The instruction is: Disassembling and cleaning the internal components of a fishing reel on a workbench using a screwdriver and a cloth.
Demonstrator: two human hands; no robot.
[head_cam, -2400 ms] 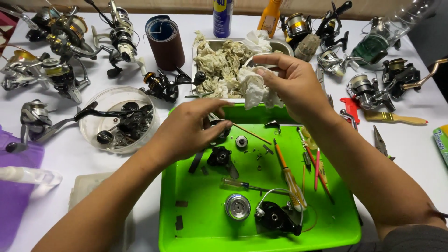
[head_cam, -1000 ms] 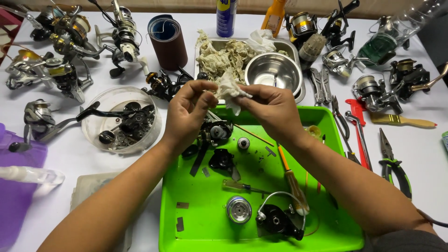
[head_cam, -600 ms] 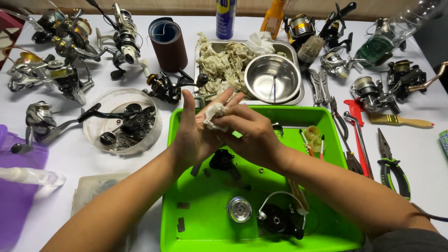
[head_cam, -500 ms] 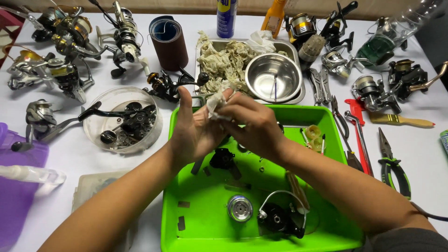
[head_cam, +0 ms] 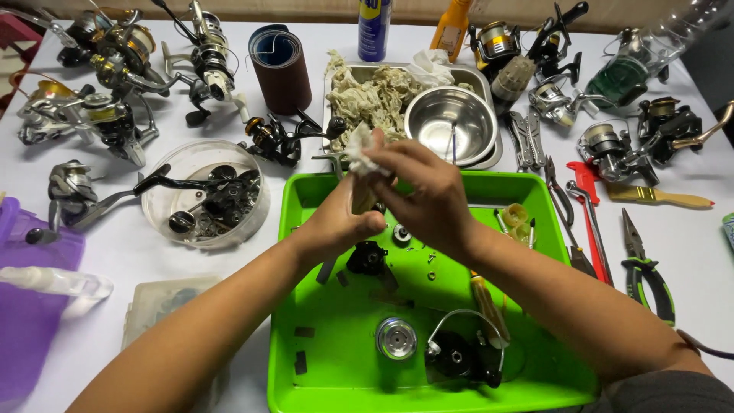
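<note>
White tabletop crowded with fishing reels surrounds a green tray (head_cam: 321, 375). Above the tray, the left hand (head_cam: 340, 222) closes on a small part, mostly hidden, while the right hand (head_cam: 428, 191) pinches a white rag (head_cam: 361, 151) against it: wiping seems underway. Next calls for turning the part to reach uncleaned faces.

A white table (head_cam: 688, 229) fills nearly the whole view; its top is evenly and brightly lit, with only soft, short shadows under what lies on it; along the far edge runs a narrow tan strip (head_cam: 306, 9), wall or board, too little of it showing to tell which; at the top left corner a bit of red furniture (head_cam: 11, 34) pokes in beyond the table's edge; no floor or window shows from this downward angle.
</note>
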